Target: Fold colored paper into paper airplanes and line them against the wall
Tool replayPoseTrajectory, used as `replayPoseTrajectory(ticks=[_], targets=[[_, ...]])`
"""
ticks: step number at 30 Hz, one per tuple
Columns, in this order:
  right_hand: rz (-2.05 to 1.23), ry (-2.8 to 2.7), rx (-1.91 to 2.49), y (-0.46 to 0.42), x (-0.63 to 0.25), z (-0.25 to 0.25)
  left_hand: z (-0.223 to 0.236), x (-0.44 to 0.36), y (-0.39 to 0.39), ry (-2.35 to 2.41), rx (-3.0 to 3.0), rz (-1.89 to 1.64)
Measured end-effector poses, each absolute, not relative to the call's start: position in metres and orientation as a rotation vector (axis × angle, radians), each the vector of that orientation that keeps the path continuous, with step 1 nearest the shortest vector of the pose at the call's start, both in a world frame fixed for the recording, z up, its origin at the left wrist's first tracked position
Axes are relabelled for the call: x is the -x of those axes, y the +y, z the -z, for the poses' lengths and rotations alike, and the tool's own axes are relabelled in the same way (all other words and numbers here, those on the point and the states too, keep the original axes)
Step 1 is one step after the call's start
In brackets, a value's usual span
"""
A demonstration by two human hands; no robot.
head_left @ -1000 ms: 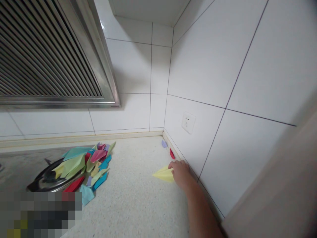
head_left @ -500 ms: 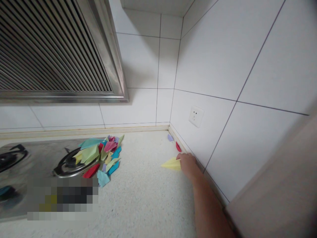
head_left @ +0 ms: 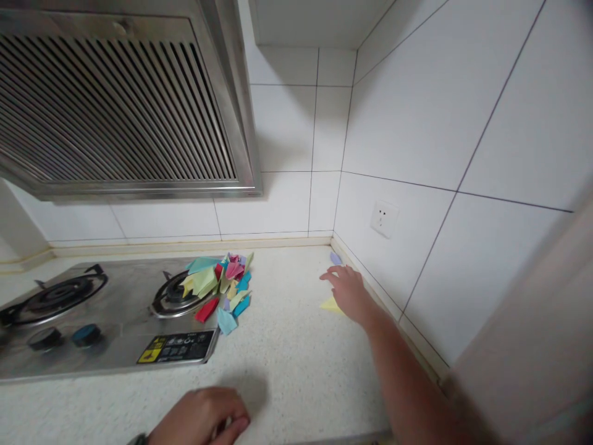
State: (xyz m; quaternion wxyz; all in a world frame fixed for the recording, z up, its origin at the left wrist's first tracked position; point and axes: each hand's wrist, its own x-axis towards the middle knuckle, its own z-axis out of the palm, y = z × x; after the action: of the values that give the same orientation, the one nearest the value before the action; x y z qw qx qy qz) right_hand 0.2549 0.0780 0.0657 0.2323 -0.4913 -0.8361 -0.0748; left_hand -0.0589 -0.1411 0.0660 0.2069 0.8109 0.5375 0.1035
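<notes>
My right hand [head_left: 351, 292] reaches over the counter near the wall corner, fingers stretched out and apart, with nothing visible in them. Partly under it lies a folded yellow paper [head_left: 332, 305]. Just beyond its fingers, a small purple folded paper [head_left: 335, 258] rests by the wall. My left hand [head_left: 204, 413] is at the bottom of the view above the counter's front, fingers curled in and thumb near the index finger; nothing shows in it. A heap of colourful folded papers [head_left: 222, 284] lies partly on the right burner and partly on the counter.
A steel gas stove [head_left: 125, 321] with knobs and a warning label fills the left. A range hood [head_left: 130, 111] hangs above it. The speckled counter [head_left: 287, 358] meets a tiled wall with a socket [head_left: 384, 218]. A cabinet [head_left: 315, 21] is overhead.
My right hand has let go of the yellow paper and shifted slightly toward the back; the red paper by the wall no longer shows. My left hand has come into view. The view has swung left.
</notes>
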Motion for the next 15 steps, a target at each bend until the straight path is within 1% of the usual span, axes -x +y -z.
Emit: replayPoseTrajectory(ticks=[3,5,8,10,12,15], targets=[[0.083,-2.422,1.115,0.069,-0.22,-0.081,-0.074,0.045,-0.098,1.542,-2.284,-0.391],[0.014,-2.473,0.998,0.065,-0.2,-0.078,-0.08,0.041,-0.072,1.555,-2.315,-0.463],[-0.098,-2.402,0.916,0.066,-0.176,-0.054,-0.084,0.043,-0.041,1.558,-2.296,-0.578],[-0.267,-2.266,0.87,0.07,-0.164,-0.031,-0.082,0.045,-0.021,1.575,-2.289,-0.637],[-0.447,-2.061,0.878,0.075,-0.154,-0.011,-0.075,0.043,-0.003,1.597,-2.295,-0.698],[-0.584,-1.857,0.895,0.079,-0.145,0.005,-0.057,0.031,0.019,1.67,-2.297,-0.748]])
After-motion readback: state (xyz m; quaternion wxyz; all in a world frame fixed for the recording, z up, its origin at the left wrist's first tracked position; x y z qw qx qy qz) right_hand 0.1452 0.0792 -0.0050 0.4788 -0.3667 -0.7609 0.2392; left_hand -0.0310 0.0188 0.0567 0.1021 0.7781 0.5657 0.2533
